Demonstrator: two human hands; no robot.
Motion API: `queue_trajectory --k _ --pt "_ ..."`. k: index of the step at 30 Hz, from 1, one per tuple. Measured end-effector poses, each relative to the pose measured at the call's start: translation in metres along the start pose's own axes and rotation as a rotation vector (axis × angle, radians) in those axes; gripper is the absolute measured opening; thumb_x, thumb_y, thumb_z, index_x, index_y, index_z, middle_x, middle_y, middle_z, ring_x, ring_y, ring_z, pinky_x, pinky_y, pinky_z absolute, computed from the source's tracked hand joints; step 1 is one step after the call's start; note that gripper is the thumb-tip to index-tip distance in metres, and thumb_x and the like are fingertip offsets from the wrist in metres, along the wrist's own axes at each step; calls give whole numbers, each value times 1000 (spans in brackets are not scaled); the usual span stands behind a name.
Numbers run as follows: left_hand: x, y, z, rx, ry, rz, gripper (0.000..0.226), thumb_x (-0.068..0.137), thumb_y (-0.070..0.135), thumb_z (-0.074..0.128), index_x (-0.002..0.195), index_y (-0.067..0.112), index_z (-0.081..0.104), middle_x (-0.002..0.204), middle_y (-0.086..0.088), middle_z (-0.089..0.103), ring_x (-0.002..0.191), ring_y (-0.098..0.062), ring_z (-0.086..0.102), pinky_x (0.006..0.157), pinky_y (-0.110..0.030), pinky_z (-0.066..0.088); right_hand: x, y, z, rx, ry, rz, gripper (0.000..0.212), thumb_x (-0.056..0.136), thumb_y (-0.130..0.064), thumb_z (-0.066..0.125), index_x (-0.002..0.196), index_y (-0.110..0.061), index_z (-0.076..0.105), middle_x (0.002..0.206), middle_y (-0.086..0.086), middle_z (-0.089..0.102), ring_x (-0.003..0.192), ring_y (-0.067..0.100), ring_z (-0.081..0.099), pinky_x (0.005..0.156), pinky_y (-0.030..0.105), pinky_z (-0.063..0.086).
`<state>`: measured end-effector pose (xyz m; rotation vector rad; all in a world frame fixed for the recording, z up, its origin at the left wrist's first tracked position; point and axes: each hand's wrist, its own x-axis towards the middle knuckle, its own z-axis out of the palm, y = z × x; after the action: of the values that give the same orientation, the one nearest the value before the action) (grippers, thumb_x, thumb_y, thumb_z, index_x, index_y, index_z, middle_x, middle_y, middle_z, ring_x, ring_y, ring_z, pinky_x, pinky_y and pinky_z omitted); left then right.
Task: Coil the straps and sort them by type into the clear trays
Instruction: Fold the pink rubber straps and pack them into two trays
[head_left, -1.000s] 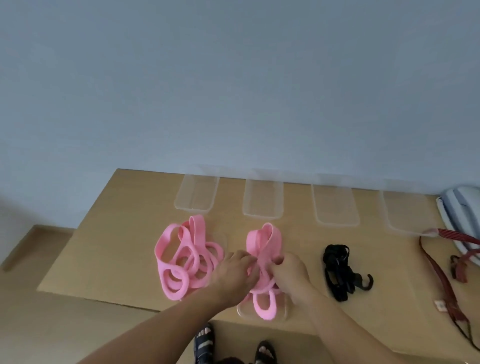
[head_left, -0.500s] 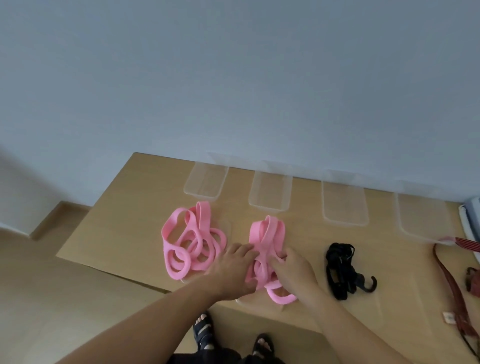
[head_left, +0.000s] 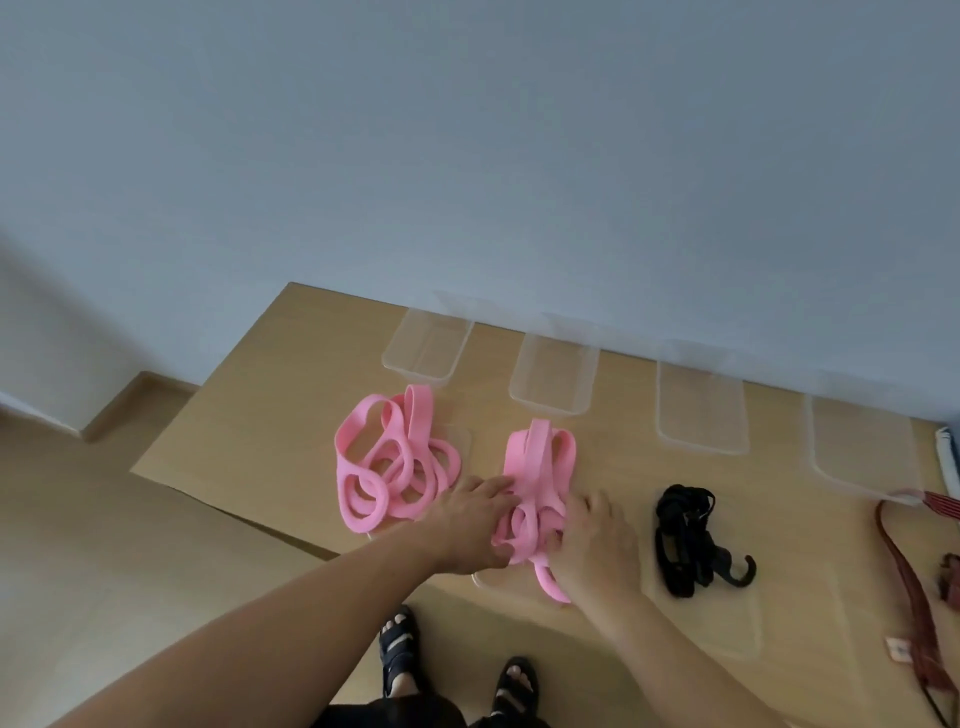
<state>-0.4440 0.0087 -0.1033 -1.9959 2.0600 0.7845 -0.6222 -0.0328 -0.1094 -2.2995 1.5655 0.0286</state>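
Head view: pink strap (head_left: 540, 460) lies between left hand (head_left: 467, 525) and right hand (head_left: 597, 545).

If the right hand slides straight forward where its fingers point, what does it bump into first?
Most likely the upper loops of the pink strap that the right hand is touching; behind them sits a clear tray. Depth is hard to judge.

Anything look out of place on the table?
Two things. A loose end of the middle pink strap sticks out over the near rim of its tray, at the edge of the table. The red strap at far right lies uncoiled outside any tray, running off the bottom of the frame.
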Motion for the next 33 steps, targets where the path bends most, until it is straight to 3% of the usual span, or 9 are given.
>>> queue_trajectory --k 4,8,11,14,17,21,27,31,33 --pt "-10 -1 -11 -44 4 -24 68 88 42 60 150 26 35 162 -1 22 145 -27 23 116 -47 29 3 -7 -4 -177 -56 -93 50 90 -41 52 135 -25 37 129 -2 47 113 20 47 88 30 41" --pt "-36 -22 -34 -132 106 -100 65 90 45 60 149 27 38 161 1 24 148 -26 20 118 -48 26 10 -29 -18 -239 -169 -92 36 94 -37 43 126 -21 47 129 3 49 114 24 47 88 35 40" --pt "-73 -53 -54 -196 244 -192 64 91 40 61 149 27 38 161 4 24 149 -25 15 119 -45 21 14 -77 -37 -238 -118 -158 40 91 -27 44 129 -16 49 135 6 47 121 26 45 96 39 38" --pt "-129 -92 -66 -332 405 -307 61 93 32 62 149 21 40 161 -3 26 148 -22 20 119 -33 15 5 -148 -53 -245 5 -319 29 91 -28 46 116 -14 54 119 6 58 103 25 54 85 38 38" --pt "-208 -135 -61 -469 560 -439 58 94 30 62 147 20 42 158 -2 30 144 -22 25 116 -31 18 -16 -226 -58 -197 44 -479 33 93 -29 46 121 -15 55 121 6 58 109 28 54 88 38 41" --pt "-330 -189 -22 -521 693 -624 59 93 38 59 148 26 41 156 6 34 144 -19 28 115 -35 26 -68 -332 -43 -122 -47 -675 42 94 -30 43 133 -19 52 132 5 55 118 27 49 94 40 42" --pt "-501 -241 71 -668 885 -955 59 92 39 62 146 26 43 151 6 41 138 -15 35 111 -28 28 -170 -462 19 -14 -241 -982 48 96 -44 48 139 -22 47 141 -2 46 131 19 40 108 38 37" --pt "-584 -251 124 -776 962 -1164 55 93 34 62 144 23 45 148 5 44 136 -14 38 112 -31 31 -222 -520 61 -13 -411 -1146 52 96 -47 50 141 -23 45 142 -7 44 132 11 39 104 26 34" --pt "-613 -254 147 -824 1005 -1231 53 93 32 62 143 23 47 146 5 46 131 -11 41 107 -26 32 -241 -545 79 -19 -480 -1200 52 95 -49 50 141 -24 45 141 -9 44 131 8 39 104 27 35"
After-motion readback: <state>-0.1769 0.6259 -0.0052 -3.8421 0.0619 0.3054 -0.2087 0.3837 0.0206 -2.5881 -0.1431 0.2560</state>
